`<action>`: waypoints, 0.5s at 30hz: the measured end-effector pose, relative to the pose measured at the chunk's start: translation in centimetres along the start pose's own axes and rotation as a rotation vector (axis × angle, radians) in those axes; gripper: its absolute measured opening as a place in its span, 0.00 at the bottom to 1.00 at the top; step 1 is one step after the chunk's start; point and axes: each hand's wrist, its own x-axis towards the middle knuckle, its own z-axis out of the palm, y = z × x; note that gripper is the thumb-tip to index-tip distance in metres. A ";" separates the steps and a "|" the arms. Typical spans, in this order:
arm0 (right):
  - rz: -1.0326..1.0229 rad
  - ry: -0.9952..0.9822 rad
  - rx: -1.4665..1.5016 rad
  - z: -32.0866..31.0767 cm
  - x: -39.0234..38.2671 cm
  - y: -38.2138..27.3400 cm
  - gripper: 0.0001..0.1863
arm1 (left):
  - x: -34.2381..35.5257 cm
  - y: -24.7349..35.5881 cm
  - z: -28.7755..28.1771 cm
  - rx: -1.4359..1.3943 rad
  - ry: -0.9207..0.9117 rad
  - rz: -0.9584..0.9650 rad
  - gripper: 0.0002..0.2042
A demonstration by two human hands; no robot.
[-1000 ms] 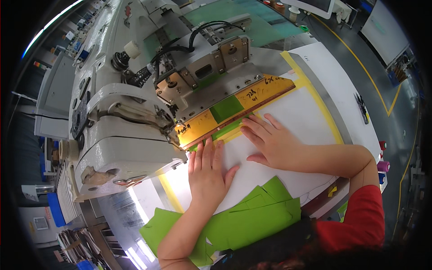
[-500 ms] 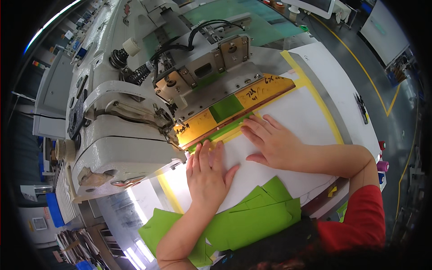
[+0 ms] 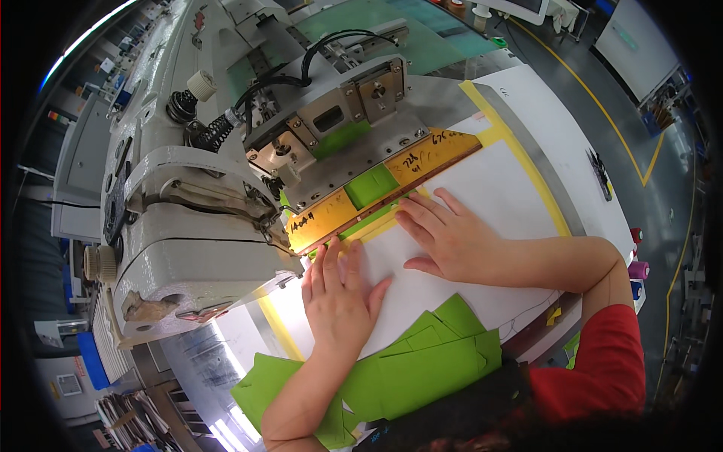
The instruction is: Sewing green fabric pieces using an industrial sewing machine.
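Observation:
My left hand [image 3: 337, 309] rests palm down, fingers extended, its fingertips close to the front edge of a yellow clamp plate [image 3: 324, 218] on the sewing machine [image 3: 196, 264]. Farther right, my right hand [image 3: 459, 239] lies flat with spread fingers, the fingertips beside the same edge. A narrow green fabric strip [image 3: 369, 226] shows along that edge, partly hidden under the plate. Green fabric [image 3: 374, 186] also appears through the plate's rectangular window. Both hands lie on a white work surface [image 3: 410, 282] and grip nothing.
Several cut green fabric pieces [image 3: 422, 373] lie between my arms and body. Yellow tape [image 3: 520, 162] borders the white surface. Black thread snips [image 3: 600, 177] lie at the right edge, near thread spools [image 3: 638, 270]. A monitor [image 3: 523, 9] stands at the back.
The whole view has shifted slightly. The clamp plate has moved a little toward me relative to the machine head, uncovering more of its left end. Both hands stay flat beside it.

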 end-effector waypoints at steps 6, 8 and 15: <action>0.007 -0.009 0.004 0.2 0.1 -0.1 0.35 | -0.2 0.0 0.3 -0.035 0.004 -0.006 0.32; 0.043 -0.032 0.010 0.1 0.1 -0.1 0.35 | -0.1 0.1 0.4 -0.028 0.015 -0.005 0.32; 0.033 -0.021 0.012 0.3 0.2 0.0 0.35 | 0.1 -0.1 0.4 -0.033 0.022 0.005 0.32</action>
